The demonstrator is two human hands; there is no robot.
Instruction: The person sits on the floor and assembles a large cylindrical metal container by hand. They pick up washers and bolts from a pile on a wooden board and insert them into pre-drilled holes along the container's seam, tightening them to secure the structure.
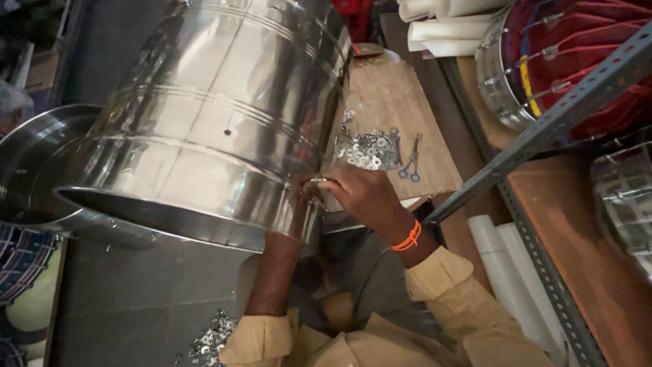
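Tan sleeves (pixel 435 299) frame a steel drum (pixel 217 122) tipped on its side, rim toward the worker. Right hand (pixel 363 194), fingers (pixel 326 182) pinched on a small metal fastener (pixel 316 180), works at the rim; left hand reaches inside, unseen, apparently backing it. Washers (pixel 367 151) and scissors (pixel 410 163) lie on cardboard (pixel 401 109) nearby.

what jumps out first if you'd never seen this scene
A big shiny steel drum on its side fills the upper left. The right hand pinches a small metal piece against its wall; the left arm reaches inside. Behind, washers and scissors lie on a board.
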